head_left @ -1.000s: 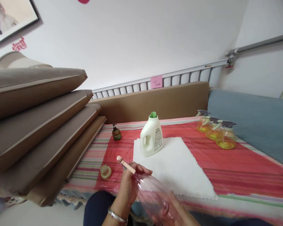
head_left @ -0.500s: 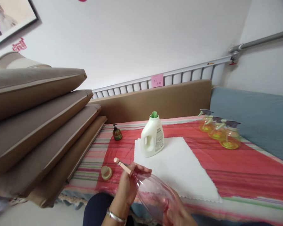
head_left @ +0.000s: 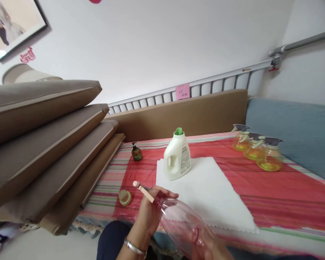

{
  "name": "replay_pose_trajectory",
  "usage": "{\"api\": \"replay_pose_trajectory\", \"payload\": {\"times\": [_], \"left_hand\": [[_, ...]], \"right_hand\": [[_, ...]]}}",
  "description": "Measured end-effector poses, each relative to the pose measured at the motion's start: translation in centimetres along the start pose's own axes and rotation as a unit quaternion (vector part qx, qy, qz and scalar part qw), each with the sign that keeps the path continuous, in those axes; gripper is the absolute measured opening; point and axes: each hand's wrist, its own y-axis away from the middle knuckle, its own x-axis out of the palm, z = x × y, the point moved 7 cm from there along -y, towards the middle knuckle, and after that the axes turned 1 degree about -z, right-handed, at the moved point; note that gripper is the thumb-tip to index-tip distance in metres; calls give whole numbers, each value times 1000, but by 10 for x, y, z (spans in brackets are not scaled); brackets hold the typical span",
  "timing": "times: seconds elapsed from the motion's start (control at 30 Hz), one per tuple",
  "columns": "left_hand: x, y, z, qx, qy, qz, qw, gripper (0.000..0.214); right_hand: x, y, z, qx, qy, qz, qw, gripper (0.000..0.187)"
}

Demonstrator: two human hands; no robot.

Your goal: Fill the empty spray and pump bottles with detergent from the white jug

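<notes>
My left hand (head_left: 148,215) is closed around the neck of a clear pink spray bottle (head_left: 178,224). The bottle lies tilted, with its pale pink spray head (head_left: 142,189) pointing up and to the left. My right hand (head_left: 215,249) grips the bottle's base at the bottom edge and is mostly hidden behind the plastic. A silver bangle sits on my left wrist. Beyond my hands a white detergent jug (head_left: 177,157) with a green cap stands on a white cloth (head_left: 208,196). A round beige cap (head_left: 124,197) lies on the striped cover left of my left hand.
A small dark pump bottle (head_left: 137,152) stands at the back left of the red striped cover (head_left: 273,187). Three yellow spray bottles (head_left: 257,151) stand at the back right. Stacked brown cushions (head_left: 48,144) lean at the left, and a blue cushion (head_left: 295,133) lies at the right.
My hands hold the pink bottle in nearly the same place. The view has drifted a little, and the spray head has dipped slightly.
</notes>
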Motion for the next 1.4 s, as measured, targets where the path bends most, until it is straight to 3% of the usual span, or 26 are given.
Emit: {"api": "replay_pose_trajectory", "payload": {"times": [0.07,0.13,0.23,0.37,0.47,0.67,0.8,0.87,0.97,1.07,1.13,1.2,1.3,1.4], "left_hand": [[2,-1,-1,3,-9,9,1000,24],[3,-2,0,10,-8,20,1000,23],[-2,-6,2,8,5,20,1000,20],[-12,-8,-1,5,7,0,1000,21],[-16,-7,-9,29,10,-8,1000,22],[-21,-1,-9,25,8,-31,999,20],[-25,0,-6,38,10,-50,998,19],[-26,0,-5,46,9,-54,997,18],[-26,-1,-3,52,3,-57,997,20],[-25,-2,-2,49,-10,-58,997,21],[-23,-1,-3,49,-19,-56,997,20],[-20,0,-6,50,-25,-46,997,21],[-15,3,-8,42,-28,-22,998,21],[-14,6,-8,33,-22,-26,999,19]], "right_hand": [[8,-1,-7,98,-78,39,991,72],[15,-2,-7,131,-115,71,982,67],[17,-10,-1,55,-96,65,992,58],[13,-21,-7,-14,-41,34,998,81],[8,-23,-16,-1,-32,29,999,88],[14,-11,-29,133,-103,87,982,80],[16,-8,-19,94,-119,25,988,63],[13,-7,-14,63,-106,-24,992,63],[9,-4,-7,11,-58,-78,995,78],[7,-2,1,-60,29,-84,994,98],[9,0,3,-70,58,-74,993,108],[15,0,-4,-4,39,-31,999,102],[32,7,-10,106,-29,46,993,73],[40,12,-9,151,-61,77,984,67]]}}
